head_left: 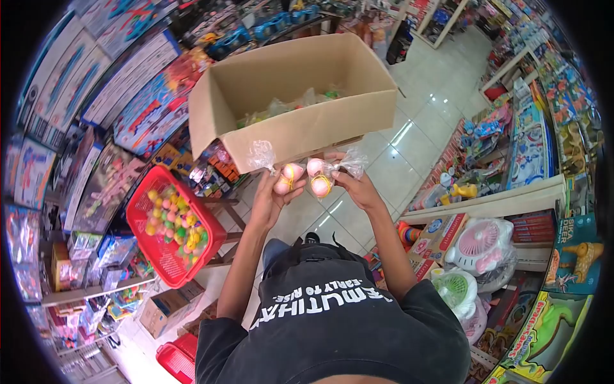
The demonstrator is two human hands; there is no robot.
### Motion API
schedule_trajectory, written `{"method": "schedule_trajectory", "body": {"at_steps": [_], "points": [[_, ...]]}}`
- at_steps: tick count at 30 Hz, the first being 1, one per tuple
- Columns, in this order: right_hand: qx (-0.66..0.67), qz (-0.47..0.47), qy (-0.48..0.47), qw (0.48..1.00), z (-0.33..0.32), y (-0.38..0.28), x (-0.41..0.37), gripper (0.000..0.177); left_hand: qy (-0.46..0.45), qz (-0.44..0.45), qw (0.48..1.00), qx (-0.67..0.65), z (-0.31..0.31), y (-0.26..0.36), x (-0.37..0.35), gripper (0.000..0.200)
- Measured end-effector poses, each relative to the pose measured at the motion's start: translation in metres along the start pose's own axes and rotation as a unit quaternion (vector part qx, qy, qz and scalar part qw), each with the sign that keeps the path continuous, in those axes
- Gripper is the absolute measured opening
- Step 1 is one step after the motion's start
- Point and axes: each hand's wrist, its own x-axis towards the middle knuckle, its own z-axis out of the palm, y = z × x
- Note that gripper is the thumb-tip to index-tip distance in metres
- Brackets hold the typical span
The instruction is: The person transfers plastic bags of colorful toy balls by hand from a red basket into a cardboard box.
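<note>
My left hand (263, 201) is closed around a small clear bag of pink balls (282, 185) with yellow bands on them. A similar clear bag of pink balls (320, 185) is in my right hand (360, 191), whose fingers pinch it near the knot. The two bags are side by side, close but apart. Crinkled plastic tops stick out past both hands. Just beyond the hands stands an open cardboard box (320, 123), with several bagged colourful items (278, 107) at its bottom.
On the left, a red plastic basket (136, 214) holds many yellow, orange, pink and green balls (182, 227). Boxed toys (157, 96) fill the left shelves. To the right are bagged pink (478, 240) and green (453, 288) fans. A tiled aisle (416, 150) runs ahead.
</note>
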Motion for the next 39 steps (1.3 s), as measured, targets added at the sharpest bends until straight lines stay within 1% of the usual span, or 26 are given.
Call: {"method": "schedule_trajectory", "body": {"at_steps": [3, 7, 9, 10, 11, 13, 14, 15, 17, 19, 21, 22, 24, 25, 27, 28, 29, 31, 32, 33, 35, 36, 37, 38, 39], "points": [[-0.017, -0.015, 0.028, 0.999, -0.02, -0.009, 0.001, 0.028, -0.019, 0.01, 1.0, 0.0, 0.021, -0.001, 0.023, 0.032], [-0.003, -0.042, 0.06, 0.997, -0.042, -0.013, 0.015, 0.024, -0.044, 0.024, 0.998, 0.043, 0.049, 0.01, 0.048, 0.03], [-0.007, -0.052, 0.074, 0.996, -0.053, -0.02, 0.027, 0.021, -0.073, 0.03, 0.992, 0.095, 0.056, 0.016, 0.063, 0.034], [-0.013, -0.065, 0.089, 0.994, -0.058, -0.025, 0.034, 0.019, -0.081, 0.027, 0.993, 0.076, 0.058, 0.021, 0.07, 0.037], [-0.013, -0.063, 0.089, 0.994, -0.064, -0.032, 0.042, 0.019, -0.08, 0.026, 0.994, 0.075, 0.06, 0.025, 0.079, 0.037], [0.006, -0.092, 0.095, 0.991, -0.074, -0.049, 0.059, 0.017, -0.082, 0.053, 0.989, 0.112, 0.065, 0.035, 0.098, 0.041], [0.014, -0.09, 0.098, 0.991, -0.08, -0.058, 0.068, 0.015, -0.08, 0.045, 0.99, 0.11, 0.069, 0.042, 0.106, 0.042], [0.012, -0.09, 0.095, 0.991, -0.089, -0.065, 0.08, 0.015, -0.079, 0.048, 0.99, 0.108, 0.069, 0.047, 0.117, 0.042], [0.022, -0.098, 0.078, 0.992, -0.104, -0.077, 0.105, 0.014, -0.083, 0.073, 0.983, 0.145, 0.069, 0.057, 0.14, 0.042], [-0.007, -0.08, 0.075, 0.994, -0.11, -0.096, 0.13, 0.015, -0.086, 0.063, 0.982, 0.155, 0.068, 0.07, 0.163, 0.04], [-0.062, -0.054, 0.056, 0.995, -0.12, -0.108, 0.158, 0.013, -0.066, 0.054, 0.978, 0.188, 0.069, 0.08, 0.185, 0.041], [-0.061, -0.048, 0.053, 0.996, -0.123, -0.114, 0.171, 0.013, -0.055, 0.045, 0.977, 0.202, 0.071, 0.086, 0.194, 0.042], [-0.225, -0.024, 0.024, 0.974, -0.13, -0.128, 0.2, 0.015, -0.052, 0.048, 0.973, 0.22, 0.073, 0.099, 0.214, 0.041], [-0.223, -0.017, 0.022, 0.974, -0.135, -0.128, 0.216, 0.015, -0.054, 0.047, 0.969, 0.238, 0.072, 0.102, 0.224, 0.04], [-0.313, -0.029, -0.017, 0.949, -0.144, -0.127, 0.249, 0.018, -0.048, 0.038, 0.966, 0.251, 0.064, 0.105, 0.245, 0.042], [-0.343, -0.076, -0.032, 0.936, -0.152, -0.12, 0.266, 0.019, -0.052, 0.036, 0.961, 0.269, 0.061, 0.108, 0.254, 0.045], [-0.34, -0.074, -0.035, 0.937, -0.159, -0.116, 0.281, 0.019, -0.047, 0.035, 0.961, 0.27, 0.057, 0.109, 0.264, 0.045], [-0.486, -0.072, -0.13, 0.861, -0.169, -0.113, 0.308, 0.024, -0.034, -0.053, 0.951, 0.302, 0.049, 0.109, 0.283, 0.049], [-0.478, -0.041, -0.156, 0.863, -0.172, -0.109, 0.321, 0.028, -0.031, -0.055, 0.951, 0.301, 0.046, 0.108, 0.291, 0.049], [-0.476, -0.037, -0.159, 0.864, -0.176, -0.103, 0.334, 0.028, -0.022, -0.068, 0.949, 0.306, 0.043, 0.107, 0.298, 0.049], [-0.518, -0.021, -0.269, 0.812, -0.184, -0.087, 0.362, 0.023, -0.007, -0.082, 0.948, 0.306, 0.032, 0.102, 0.314, 0.049], [-0.534, 0.015, -0.287, 0.795, -0.183, -0.08, 0.374, 0.025, -0.023, -0.067, 0.926, 0.37, 0.021, 0.096, 0.323, 0.045], [-0.531, 0.017, -0.294, 0.794, -0.183, -0.067, 0.381, 0.025, -0.039, -0.052, 0.899, 0.433, 0.007, 0.09, 0.331, 0.041], [-0.589, 0.01, -0.27, 0.761, -0.183, -0.052, 0.387, 0.026, -0.035, -0.051, 0.899, 0.433, -0.008, 0.083, 0.34, 0.041], [-0.645, 0.004, -0.244, 0.724, -0.184, -0.04, 0.393, 0.027, -0.051, -0.046, 0.854, 0.516, -0.027, 0.073, 0.351, 0.038]]}}
